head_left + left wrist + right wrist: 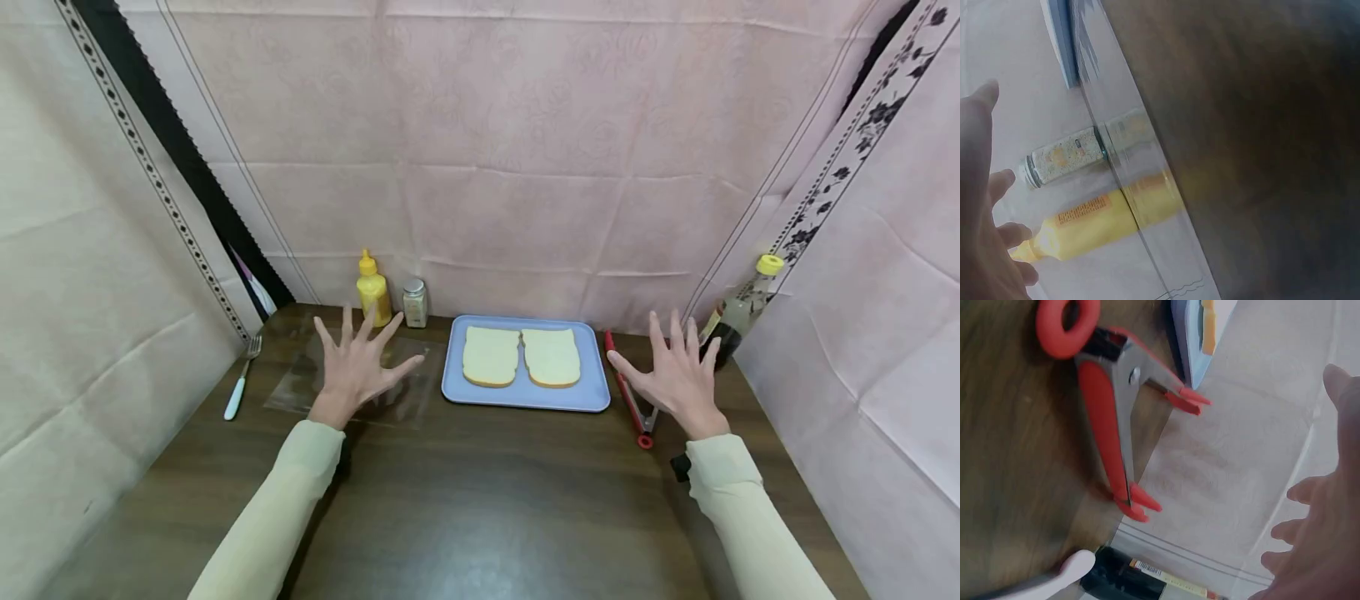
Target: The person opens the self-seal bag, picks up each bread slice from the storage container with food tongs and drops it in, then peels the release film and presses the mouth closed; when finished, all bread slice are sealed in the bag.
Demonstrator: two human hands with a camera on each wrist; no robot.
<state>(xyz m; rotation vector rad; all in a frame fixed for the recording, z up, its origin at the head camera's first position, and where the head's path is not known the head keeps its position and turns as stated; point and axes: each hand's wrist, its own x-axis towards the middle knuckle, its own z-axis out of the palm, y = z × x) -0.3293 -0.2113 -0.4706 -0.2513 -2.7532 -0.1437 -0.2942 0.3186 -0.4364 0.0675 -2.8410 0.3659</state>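
Note:
Both hands hover over the dark table with fingers spread and nothing held. My left hand is above a clear plastic sheet. Beyond its fingers stand a yellow squeeze bottle and a small glass shaker with a metal cap. My right hand is just right of red-and-metal tongs, their jaws spread in the right wrist view. Past its fingers stands a dark-liquid bottle with a yellow cap. Between the hands, two bread slices lie side by side on a blue tray.
A fork with a pale blue handle lies at the table's left edge. In the right wrist view, a utensil's white end shows near the dark bottle. Pale cloth hangs behind and along both sides of the table.

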